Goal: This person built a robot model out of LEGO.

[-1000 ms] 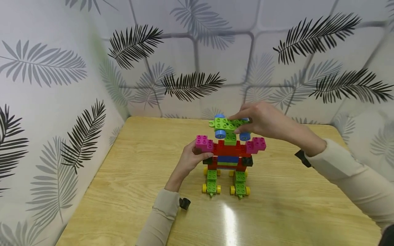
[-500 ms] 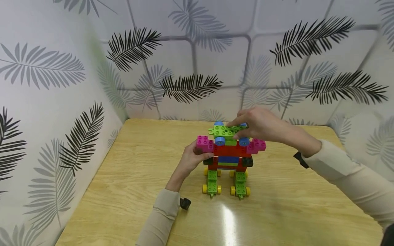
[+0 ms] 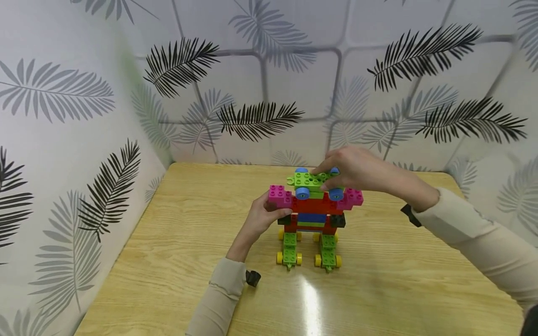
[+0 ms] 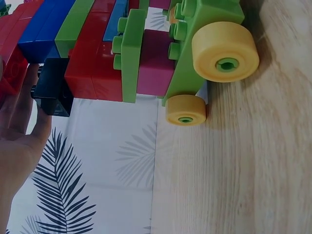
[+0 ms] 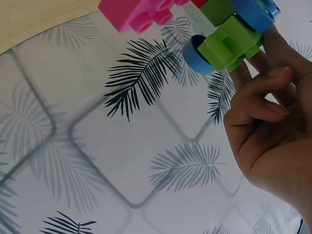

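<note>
A figure of toy building blocks stands upright on the table, with a red body [image 3: 311, 205], pink arm blocks [image 3: 278, 195] and green legs [image 3: 289, 247] on yellow wheels [image 4: 225, 52]. My left hand [image 3: 257, 218] grips its left side, thumb in front by the black block [image 4: 54, 87] and fingers reaching behind. On top, over the middle of the red body, lies a green wheeled block base [image 3: 303, 179] with blue wheels [image 5: 254, 13]. My right hand [image 3: 357, 167] pinches the right end of this base from above, partly hiding it.
The wooden table [image 3: 201, 210] spreads out around the figure. Behind and to the left rises a pale covering [image 3: 269, 74] with a leaf pattern. A black wrist camera [image 3: 252, 278] sits by the left cuff.
My right hand has lowered the green wheeled base onto the figure's top, covering the green block below it, then shifted slightly right. The left hand keeps its place on the figure's side.
</note>
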The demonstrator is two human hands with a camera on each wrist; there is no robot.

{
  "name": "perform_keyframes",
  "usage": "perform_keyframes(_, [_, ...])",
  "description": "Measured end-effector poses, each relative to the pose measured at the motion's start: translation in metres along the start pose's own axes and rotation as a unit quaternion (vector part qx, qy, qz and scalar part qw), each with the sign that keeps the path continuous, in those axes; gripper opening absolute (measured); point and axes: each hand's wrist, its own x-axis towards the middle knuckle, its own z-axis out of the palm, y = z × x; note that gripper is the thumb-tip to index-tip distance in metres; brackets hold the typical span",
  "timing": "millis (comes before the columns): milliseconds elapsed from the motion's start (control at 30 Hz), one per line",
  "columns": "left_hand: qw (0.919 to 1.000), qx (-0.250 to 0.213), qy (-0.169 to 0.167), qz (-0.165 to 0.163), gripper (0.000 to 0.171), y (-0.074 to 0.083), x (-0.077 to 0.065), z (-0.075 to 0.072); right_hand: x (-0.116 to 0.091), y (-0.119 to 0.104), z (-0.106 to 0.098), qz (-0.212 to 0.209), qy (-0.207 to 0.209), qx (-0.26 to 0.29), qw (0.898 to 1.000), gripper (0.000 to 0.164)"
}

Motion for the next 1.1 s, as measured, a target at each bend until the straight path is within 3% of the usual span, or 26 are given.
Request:
perform_keyframes(300, [0.9997,0.007,-0.004,0.023,0.047,-0.0041,0.0006,-0.0018,0.0027,-0.001,-0.0005,0.008,-0.004,0.001,1.0,0.038])
perform_keyframes(1100, [0.9997,0.004,-0.009,0.024,0.045,-0.0036,-0.0007,-0.0014,0.0054,-0.0013,-0.0022,0.011,-0.02,0.012,1.0,0.038])
